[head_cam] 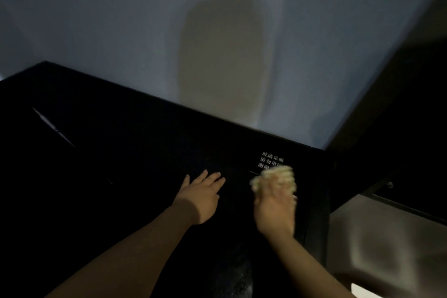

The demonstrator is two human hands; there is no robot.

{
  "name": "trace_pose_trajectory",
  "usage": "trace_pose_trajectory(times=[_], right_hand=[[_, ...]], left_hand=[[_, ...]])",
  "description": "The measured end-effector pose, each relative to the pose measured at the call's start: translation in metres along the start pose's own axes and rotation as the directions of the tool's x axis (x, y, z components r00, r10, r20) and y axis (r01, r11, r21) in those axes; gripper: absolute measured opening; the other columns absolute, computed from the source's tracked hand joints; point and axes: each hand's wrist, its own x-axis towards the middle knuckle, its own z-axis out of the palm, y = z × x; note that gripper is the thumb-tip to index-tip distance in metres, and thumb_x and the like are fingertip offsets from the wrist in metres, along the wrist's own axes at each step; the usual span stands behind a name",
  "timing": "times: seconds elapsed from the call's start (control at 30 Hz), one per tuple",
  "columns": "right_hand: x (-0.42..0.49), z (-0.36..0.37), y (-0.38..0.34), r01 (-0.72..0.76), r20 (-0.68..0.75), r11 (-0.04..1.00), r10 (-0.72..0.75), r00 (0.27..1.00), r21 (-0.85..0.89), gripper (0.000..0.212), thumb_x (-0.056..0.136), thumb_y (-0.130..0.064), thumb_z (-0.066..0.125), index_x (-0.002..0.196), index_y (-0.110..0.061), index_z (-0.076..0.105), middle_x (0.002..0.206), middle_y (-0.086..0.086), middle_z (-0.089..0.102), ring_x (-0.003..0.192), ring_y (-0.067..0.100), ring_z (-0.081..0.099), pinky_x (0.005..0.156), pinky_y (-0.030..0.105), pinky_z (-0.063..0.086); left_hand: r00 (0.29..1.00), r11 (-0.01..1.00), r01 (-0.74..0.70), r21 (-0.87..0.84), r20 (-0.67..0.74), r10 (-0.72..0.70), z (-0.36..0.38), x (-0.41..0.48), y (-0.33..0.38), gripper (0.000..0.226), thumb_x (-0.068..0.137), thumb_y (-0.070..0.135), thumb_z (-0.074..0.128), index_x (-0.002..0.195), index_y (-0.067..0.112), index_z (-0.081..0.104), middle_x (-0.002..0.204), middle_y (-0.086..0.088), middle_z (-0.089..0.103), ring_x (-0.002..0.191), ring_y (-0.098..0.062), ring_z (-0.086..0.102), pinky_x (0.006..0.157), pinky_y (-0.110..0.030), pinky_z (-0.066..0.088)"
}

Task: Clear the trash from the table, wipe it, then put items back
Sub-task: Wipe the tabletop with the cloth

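Note:
A black glossy table (121, 152) fills the lower left of the head view, in dim light. My left hand (200, 197) lies flat on its top with fingers straight and spread. Just to its right, my right hand (274, 210) grips a crumpled pale cloth or tissue (273, 178) and holds it against the tabletop. That hand and the wad are motion-blurred. The wad partly covers a small block of white printed characters (271, 159) near the table's far right edge.
A pale wall (217, 31) rises behind the table, with a shadow on it. A thin light streak (52, 126) shows on the tabletop at left. To the right, beyond the table's edge, lies a grey metallic surface (387, 237) under a dark frame.

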Motion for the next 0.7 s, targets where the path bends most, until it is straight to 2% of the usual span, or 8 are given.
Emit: trace_pose_trajectory(times=[0.1,0.17,0.23,0.3,0.4,0.57,0.63,0.7], right_hand=[[-0.023,0.019,-0.031,0.310,0.138,0.950,-0.313,0.940,0.038,0.053,0.101,-0.026,0.027,0.151,-0.027,0.011,0.160,-0.001,0.001,0.147,0.021,-0.004,0.113,0.027,-0.006],[-0.014,0.018,-0.018,0.350,0.131,0.936,-0.349,0.928,0.014,0.052,0.099,-0.031,0.021,0.151,-0.030,0.011,0.160,-0.005,0.001,0.147,0.019,-0.005,0.113,0.026,-0.005],[-0.002,0.013,0.007,0.230,0.040,0.973,-0.228,0.973,-0.029,0.054,0.096,-0.034,0.020,0.150,-0.029,0.017,0.160,-0.001,0.007,0.148,0.022,0.003,0.117,0.033,0.006],[-0.002,0.005,0.026,-0.020,-0.024,0.998,0.019,1.000,-0.057,0.052,0.098,-0.035,0.021,0.150,-0.028,0.017,0.160,0.001,0.008,0.147,0.023,0.006,0.116,0.037,0.012],[-0.018,0.012,0.005,-0.291,-0.046,0.956,0.290,0.956,-0.028,0.053,0.099,-0.032,0.021,0.151,-0.028,0.012,0.160,0.002,0.004,0.147,0.026,0.003,0.116,0.041,0.012],[-0.047,0.039,-0.059,0.039,0.083,0.998,-0.036,0.996,-0.043,0.056,0.096,-0.029,0.020,0.150,-0.035,0.008,0.159,-0.009,0.000,0.147,0.020,-0.006,0.117,0.036,0.003],[-0.053,0.033,-0.040,0.005,0.105,0.995,0.005,0.994,-0.100,0.059,0.093,-0.032,0.016,0.150,-0.035,0.003,0.159,-0.010,-0.003,0.147,0.019,-0.006,0.117,0.033,0.004],[-0.062,0.024,-0.011,-0.193,0.038,0.975,0.198,0.979,-0.114,0.060,0.092,-0.034,0.015,0.150,-0.032,0.000,0.160,-0.004,-0.005,0.147,0.021,-0.005,0.116,0.033,0.007]], left_hand=[[0.999,1.000,-0.020,0.015,-0.050,0.021,0.001,0.001,-0.002,0.053,0.103,0.027,0.023,0.152,0.029,0.003,0.160,0.011,-0.005,0.147,-0.015,-0.008,0.118,-0.044,-0.005],[0.997,0.998,-0.059,0.018,-0.048,0.060,0.002,0.000,-0.007,0.054,0.102,0.028,0.024,0.152,0.029,0.002,0.160,0.011,-0.006,0.147,-0.015,-0.010,0.118,-0.043,-0.006],[0.994,0.994,-0.109,0.028,-0.022,0.110,0.002,0.000,-0.015,0.054,0.103,0.029,0.024,0.152,0.029,0.001,0.160,0.011,-0.007,0.147,-0.016,-0.010,0.117,-0.044,-0.006],[0.989,0.987,-0.149,0.068,0.000,0.149,-0.005,0.002,-0.022,0.053,0.103,0.031,0.024,0.152,0.031,0.003,0.160,0.012,-0.005,0.147,-0.018,-0.006,0.117,-0.048,-0.006],[0.979,0.969,-0.202,0.141,0.035,0.199,-0.014,0.006,-0.027,0.052,0.103,0.032,0.024,0.152,0.031,0.006,0.160,0.011,-0.002,0.147,-0.021,0.000,0.116,-0.056,-0.005],[0.967,0.947,-0.252,0.198,0.085,0.239,-0.013,0.000,-0.034,0.056,0.102,0.037,0.024,0.152,0.028,0.000,0.160,0.009,-0.008,0.147,-0.021,-0.007,0.114,-0.059,-0.008],[0.958,0.934,-0.281,0.221,0.118,0.260,-0.013,-0.003,-0.037,0.057,0.102,0.036,0.024,0.152,0.028,-0.001,0.160,0.008,-0.010,0.147,-0.021,-0.009,0.114,-0.059,-0.010],[0.955,0.930,-0.289,0.228,0.135,0.264,-0.015,-0.005,-0.037,0.057,0.102,0.037,0.024,0.152,0.027,-0.002,0.160,0.006,-0.012,0.147,-0.021,-0.010,0.115,-0.058,-0.010]])
